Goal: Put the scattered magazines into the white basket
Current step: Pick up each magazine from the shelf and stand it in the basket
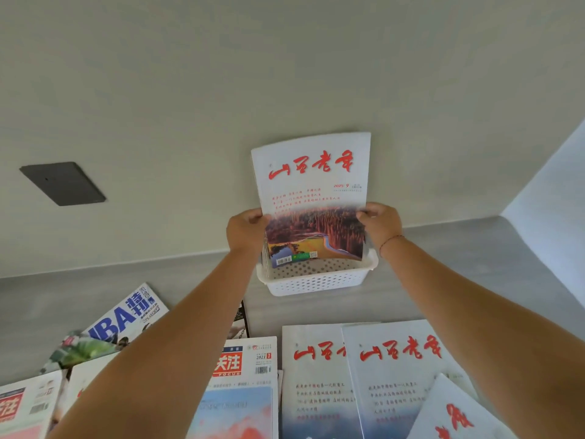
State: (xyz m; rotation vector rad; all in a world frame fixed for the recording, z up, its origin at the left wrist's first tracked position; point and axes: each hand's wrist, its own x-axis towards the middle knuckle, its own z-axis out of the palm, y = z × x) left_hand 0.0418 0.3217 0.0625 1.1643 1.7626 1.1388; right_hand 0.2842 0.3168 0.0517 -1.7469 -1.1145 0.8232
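A white magazine with red calligraphy and an autumn landscape photo (311,198) stands upright, its lower edge down inside the white perforated basket (316,282) at the back of the grey counter. My left hand (245,231) grips its left edge and my right hand (381,224) grips its right edge. Several more magazines lie scattered near me: two white ones with the same red title (395,375), a red-headed one dated 2021 (243,375), and a blue NBA one (126,321).
The basket stands close to the pale wall. A dark switch plate (63,183) is fixed on the wall at the left. A side wall (550,191) closes the counter at the right. More magazines overlap at the lower left (25,407) and lower right (456,416).
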